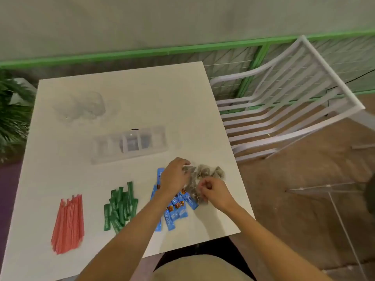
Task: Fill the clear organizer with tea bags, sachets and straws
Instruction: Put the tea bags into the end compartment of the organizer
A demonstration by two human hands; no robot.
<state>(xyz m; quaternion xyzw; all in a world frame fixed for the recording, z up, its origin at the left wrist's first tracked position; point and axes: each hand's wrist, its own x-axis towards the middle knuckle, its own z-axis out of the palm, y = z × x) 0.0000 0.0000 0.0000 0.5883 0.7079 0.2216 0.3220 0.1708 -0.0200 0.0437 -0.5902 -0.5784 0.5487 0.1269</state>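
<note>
A: What lies nearest on the bench?

B: At the near left a bundle of red straws, then a heap of green sachets, then blue sachets fanned out under the forearms. None of it has been sorted yet.

A: And the hands?

B: Both are just past the blue ones, in the pile of pyramid tea bags. The left hand has its fingers curled over one end of the pile. The right hand has its fingers bent in, pinching a bag or its string; I can't tell which.

A: How should the grab go?

B: I'd say gather a few bags together and lift them clear, so the strings don't drag the rest. Hold them loosely, since mesh bags crush easily.

A: Where do they go?

B: Into the clear organizer, which is farther back at mid-bench, well apart from the hands. Its dividers run crosswise, and the contents are too blurred to judge.

A: Any writing?

B: The white lettering on the blue sachets looks like "Nescafé", though it isn't sharp. The print on the green ones is unreadable.
</note>
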